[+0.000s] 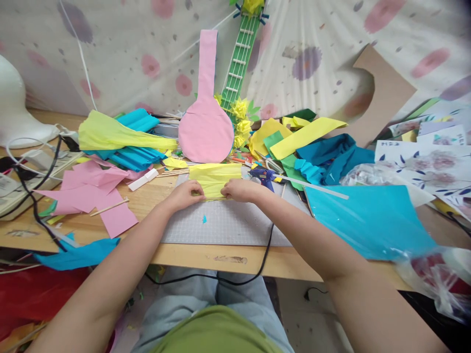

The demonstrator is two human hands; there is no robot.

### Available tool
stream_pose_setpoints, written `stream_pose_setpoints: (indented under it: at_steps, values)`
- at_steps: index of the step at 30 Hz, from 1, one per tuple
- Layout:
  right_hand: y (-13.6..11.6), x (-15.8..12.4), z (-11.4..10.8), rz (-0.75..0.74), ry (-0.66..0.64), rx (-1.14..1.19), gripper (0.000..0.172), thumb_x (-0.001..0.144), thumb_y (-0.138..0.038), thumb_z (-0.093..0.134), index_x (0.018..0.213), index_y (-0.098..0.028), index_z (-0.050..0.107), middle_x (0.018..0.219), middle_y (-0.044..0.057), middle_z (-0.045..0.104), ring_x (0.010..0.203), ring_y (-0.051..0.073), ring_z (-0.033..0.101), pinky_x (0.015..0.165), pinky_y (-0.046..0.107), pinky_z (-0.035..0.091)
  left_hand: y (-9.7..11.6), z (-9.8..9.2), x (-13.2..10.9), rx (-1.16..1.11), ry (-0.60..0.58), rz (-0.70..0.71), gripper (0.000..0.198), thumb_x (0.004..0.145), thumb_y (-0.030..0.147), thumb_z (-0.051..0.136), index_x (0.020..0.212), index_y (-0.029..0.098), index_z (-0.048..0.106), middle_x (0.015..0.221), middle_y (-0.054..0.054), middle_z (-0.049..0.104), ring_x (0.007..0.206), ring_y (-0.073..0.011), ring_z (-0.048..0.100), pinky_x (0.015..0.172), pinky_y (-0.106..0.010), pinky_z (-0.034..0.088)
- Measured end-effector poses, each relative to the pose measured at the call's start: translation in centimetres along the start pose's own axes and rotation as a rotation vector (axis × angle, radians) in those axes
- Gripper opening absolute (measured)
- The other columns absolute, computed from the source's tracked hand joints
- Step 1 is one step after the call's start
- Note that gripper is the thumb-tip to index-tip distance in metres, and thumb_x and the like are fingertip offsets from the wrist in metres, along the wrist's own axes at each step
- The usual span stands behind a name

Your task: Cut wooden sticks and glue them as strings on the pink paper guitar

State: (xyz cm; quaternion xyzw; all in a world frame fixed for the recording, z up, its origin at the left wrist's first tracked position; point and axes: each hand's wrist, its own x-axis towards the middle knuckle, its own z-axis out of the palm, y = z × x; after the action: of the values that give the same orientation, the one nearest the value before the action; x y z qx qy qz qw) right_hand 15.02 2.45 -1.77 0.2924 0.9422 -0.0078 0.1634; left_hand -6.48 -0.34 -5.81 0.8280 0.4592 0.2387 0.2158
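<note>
A piece of yellow crepe paper [215, 179] lies on the grey gridded cutting mat [217, 225]. At the left end of its near edge, my left hand [187, 193] is closed in a pinch. My right hand [237, 190] pinches the same edge farther right. A thin line runs along that edge between my fingers, perhaps a stick or a fold; I cannot tell which. Just right of my right hand rests a blue glue gun [263, 176] with a long clear glue stick in it. Behind the paper stands a pink banjo-shaped piece [206, 132].
Pink paper [99, 191], a white clip-like piece [143, 180] and wooden sticks lie left. Blue sheets [368, 215] and several coloured papers fill the right. A green paper instrument neck [241, 59] leans at the back. A black cord [267, 255] hangs over the table's front edge.
</note>
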Motion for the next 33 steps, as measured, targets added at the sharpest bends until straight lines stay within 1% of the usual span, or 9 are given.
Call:
stream_pose_setpoints:
  at_steps: [6, 10, 12, 15, 19, 21, 23, 26, 33]
  values:
    - [-0.5, 0.1, 0.0, -0.027, -0.012, -0.032, 0.019, 0.076, -0.014, 0.043, 0.082, -0.016, 0.061, 0.08, 0.008, 0.063, 0.073, 0.017, 0.05, 0.059, 0.026, 0.026, -0.1, 0.1, 0.1, 0.005, -0.01, 0.018, 0.017, 0.069, 0.032, 0.058, 0.063, 0.016, 0.057, 0.071, 0.0, 0.055, 0.072, -0.0125, 0.05, 0.067, -0.025, 0.039]
    - [-0.2, -0.3, 0.2, 0.004, 0.045, 0.046, 0.016, 0.075, -0.013, 0.044, 0.076, -0.016, 0.06, 0.075, 0.007, 0.062, 0.071, 0.016, 0.049, 0.059, 0.025, 0.026, -0.2, 0.2, 0.3, 0.017, -0.021, 0.037, 0.015, 0.069, 0.029, 0.058, 0.062, 0.015, 0.055, 0.071, 0.0, 0.054, 0.071, -0.0123, 0.049, 0.066, -0.025, 0.038]
    - [0.2, -0.9, 0.4, 0.04, 0.133, 0.125, 0.015, 0.075, -0.013, 0.044, 0.073, -0.016, 0.059, 0.074, 0.006, 0.061, 0.071, 0.014, 0.048, 0.06, 0.024, 0.027, -0.3, 0.2, 0.4, 0.036, -0.021, 0.047, 0.015, 0.069, 0.028, 0.058, 0.062, 0.015, 0.055, 0.071, -0.001, 0.055, 0.071, -0.0124, 0.049, 0.066, -0.025, 0.037]
    - [0.7, -2.1, 1.3, 0.119, 0.325, 0.269, 0.016, 0.075, -0.011, 0.044, 0.071, -0.016, 0.058, 0.075, 0.005, 0.059, 0.072, 0.013, 0.047, 0.062, 0.023, 0.029, -0.2, 0.2, 0.4, 0.077, -0.014, 0.049, 0.014, 0.068, 0.026, 0.059, 0.062, 0.015, 0.054, 0.07, 0.0, 0.055, 0.07, -0.0124, 0.048, 0.065, -0.025, 0.036]
    - [1.0, -3.4, 3.6, 0.254, 0.561, 0.5, 0.011, 0.075, -0.017, 0.049, 0.073, -0.017, 0.059, 0.075, 0.003, 0.059, 0.072, 0.012, 0.048, 0.066, 0.024, 0.033, 0.0, 0.1, 0.5, 0.12, -0.02, 0.044, 0.014, 0.068, 0.026, 0.06, 0.061, 0.015, 0.054, 0.07, -0.001, 0.055, 0.069, -0.0127, 0.049, 0.065, -0.026, 0.035]
    - [1.1, -3.7, 4.9, 0.311, 0.623, 0.61, 0.009, 0.074, -0.02, 0.051, 0.071, -0.017, 0.059, 0.073, 0.002, 0.058, 0.07, 0.012, 0.048, 0.066, 0.024, 0.035, 0.0, 0.1, 0.6, 0.148, -0.022, 0.043, 0.015, 0.068, 0.027, 0.06, 0.061, 0.015, 0.054, 0.07, -0.001, 0.056, 0.071, -0.0136, 0.049, 0.066, -0.027, 0.035]
    - [1.2, -4.0, 5.9, 0.332, 0.633, 0.683, 0.007, 0.073, -0.021, 0.054, 0.07, -0.017, 0.059, 0.072, 0.002, 0.056, 0.069, 0.012, 0.048, 0.065, 0.024, 0.036, 0.0, 0.1, 0.6, 0.176, -0.023, 0.04, 0.016, 0.067, 0.029, 0.061, 0.061, 0.016, 0.054, 0.069, -0.001, 0.057, 0.073, -0.0147, 0.049, 0.069, -0.028, 0.035]
    - [1.4, -4.1, 6.7, 0.33, 0.625, 0.72, 0.007, 0.071, -0.022, 0.056, 0.069, -0.017, 0.06, 0.071, 0.001, 0.055, 0.068, 0.012, 0.048, 0.064, 0.024, 0.036, -0.1, 0.2, 0.6, 0.196, -0.022, 0.029, 0.016, 0.066, 0.029, 0.061, 0.06, 0.016, 0.054, 0.07, -0.002, 0.057, 0.076, -0.016, 0.049, 0.072, -0.029, 0.035]
    - [1.2, -4.0, 6.7, 0.336, 0.624, 0.653, 0.004, 0.071, -0.017, 0.055, 0.068, -0.016, 0.057, 0.073, 0.001, 0.055, 0.069, 0.011, 0.048, 0.065, 0.023, 0.036, -0.2, 0.4, 0.1, 0.164, 0.037, 0.016, 0.017, 0.067, 0.032, 0.061, 0.062, 0.017, 0.057, 0.071, -0.002, 0.058, 0.076, -0.0161, 0.049, 0.071, -0.029, 0.036]
